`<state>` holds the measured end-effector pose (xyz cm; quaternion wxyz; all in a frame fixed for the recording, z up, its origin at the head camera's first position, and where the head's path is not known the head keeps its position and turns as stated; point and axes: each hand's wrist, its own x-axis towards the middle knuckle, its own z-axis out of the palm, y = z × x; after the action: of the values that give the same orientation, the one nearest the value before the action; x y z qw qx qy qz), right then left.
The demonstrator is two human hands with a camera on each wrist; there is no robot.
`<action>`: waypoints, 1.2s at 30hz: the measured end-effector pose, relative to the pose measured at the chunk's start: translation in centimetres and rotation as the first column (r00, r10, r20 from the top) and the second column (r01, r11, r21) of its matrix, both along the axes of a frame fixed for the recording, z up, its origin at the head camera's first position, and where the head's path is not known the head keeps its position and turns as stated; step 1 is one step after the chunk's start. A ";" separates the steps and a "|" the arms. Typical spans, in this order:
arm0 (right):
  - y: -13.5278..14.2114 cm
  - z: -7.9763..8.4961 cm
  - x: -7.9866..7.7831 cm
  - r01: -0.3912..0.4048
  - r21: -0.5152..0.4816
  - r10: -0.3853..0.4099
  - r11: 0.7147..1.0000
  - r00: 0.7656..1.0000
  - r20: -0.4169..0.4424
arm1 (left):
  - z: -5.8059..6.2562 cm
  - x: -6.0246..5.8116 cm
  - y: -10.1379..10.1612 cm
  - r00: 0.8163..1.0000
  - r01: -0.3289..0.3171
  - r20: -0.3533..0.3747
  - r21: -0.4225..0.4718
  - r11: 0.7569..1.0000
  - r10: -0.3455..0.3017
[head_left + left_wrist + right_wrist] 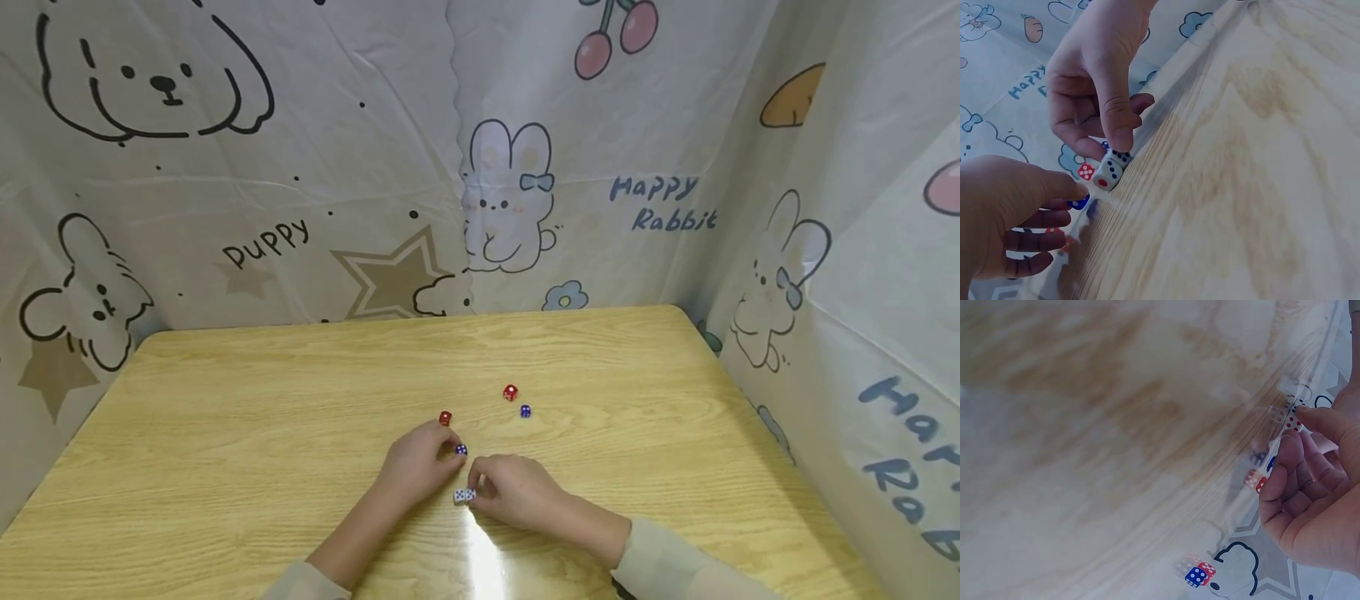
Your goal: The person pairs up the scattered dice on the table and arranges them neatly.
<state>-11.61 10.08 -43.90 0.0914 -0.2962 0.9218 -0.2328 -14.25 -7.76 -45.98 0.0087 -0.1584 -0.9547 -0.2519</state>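
White dice (460,497) touch, apparently paired; right hand (519,492) pinches one, left hand (415,462) a blue die (461,451); beyond the fingers, three dice (511,392) seem left.

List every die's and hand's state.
Left hand: pinching nearer blue die
Nearer blue die: pinched
Right hand: pinching right white die
Right white die: pinched
Left white die: unheld, touching right white die
Left red die: unheld, one pip up
Right red die: unheld, one pip up
Farther blue die: unheld
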 end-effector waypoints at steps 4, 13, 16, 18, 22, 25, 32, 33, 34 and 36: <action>0.1 0.1 -0.1 -0.002 -0.002 0.002 1.000 1.000 -0.006 | 0.4 0.5 -0.6 1.000 0.010 -0.003 0.000 1.000 -0.010; 0.1 0.1 -0.1 -0.004 0.008 0.004 1.000 1.000 -0.012 | 0.5 1.2 -1.2 1.000 0.013 0.007 0.019 1.000 -0.013; 0.0 0.1 -0.1 0.001 0.015 0.000 1.000 1.000 -0.013 | 0.5 1.2 -1.2 1.000 0.018 0.008 0.019 1.000 -0.018; 0.1 0.1 0.0 0.004 0.018 -0.004 1.000 1.000 -0.011 | 0.5 1.3 -1.2 1.000 0.020 0.014 0.021 1.000 -0.020; 0.1 0.1 0.0 0.006 0.017 -0.006 1.000 1.000 -0.008 | 0.5 1.3 -1.3 0.999 0.028 0.032 0.029 0.999 -0.029; 0.1 0.1 0.0 0.005 0.015 -0.005 1.000 1.000 -0.010 | 0.3 1.3 -1.3 0.999 0.038 0.037 0.035 0.999 -0.040; 0.0 0.1 0.0 0.005 0.018 -0.005 1.000 1.000 -0.012 | -0.1 1.3 -1.6 0.998 0.051 0.024 0.032 0.998 -0.051; 0.0 0.0 0.0 0.006 0.019 -0.006 1.000 1.000 -0.011 | -0.1 1.3 -1.6 0.998 0.051 0.023 0.035 0.998 -0.052; 0.0 0.0 0.0 0.007 0.019 -0.007 1.000 1.000 -0.009 | -0.2 1.3 -1.6 0.998 0.052 0.022 0.036 0.998 -0.053; 0.0 0.1 0.1 0.011 0.021 -0.011 1.000 1.000 -0.003 | -0.2 1.3 -1.7 0.998 0.053 0.020 0.037 0.998 -0.053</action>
<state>-11.54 10.05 -43.85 0.0922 -0.2905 0.9259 -0.2231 -12.95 -9.43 -46.22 -0.0051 -0.1809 -0.9454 -0.2710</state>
